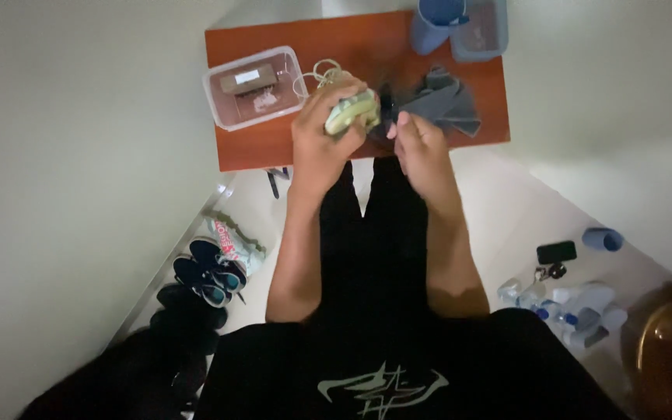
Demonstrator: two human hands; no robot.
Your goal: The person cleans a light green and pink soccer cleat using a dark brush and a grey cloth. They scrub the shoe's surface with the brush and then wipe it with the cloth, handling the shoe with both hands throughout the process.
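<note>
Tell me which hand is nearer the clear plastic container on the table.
Left. The left hand, holding a pale green object, sits just right of the clear plastic container; the right hand is farther right, by the grey cloth.

Dim, soft light is falling overall; the walls are glowing palely, edges are blurring, and the lower foreground is sinking into shadow.

small table (pixel 274 152) ahead | clear tub (pixel 254 85) on its left, cloth pile (pixel 445 101) right, jug (pixel 435 23) far corner | shoes (pixel 211 272) on floor left, bottles (pixel 569 307) right
</note>
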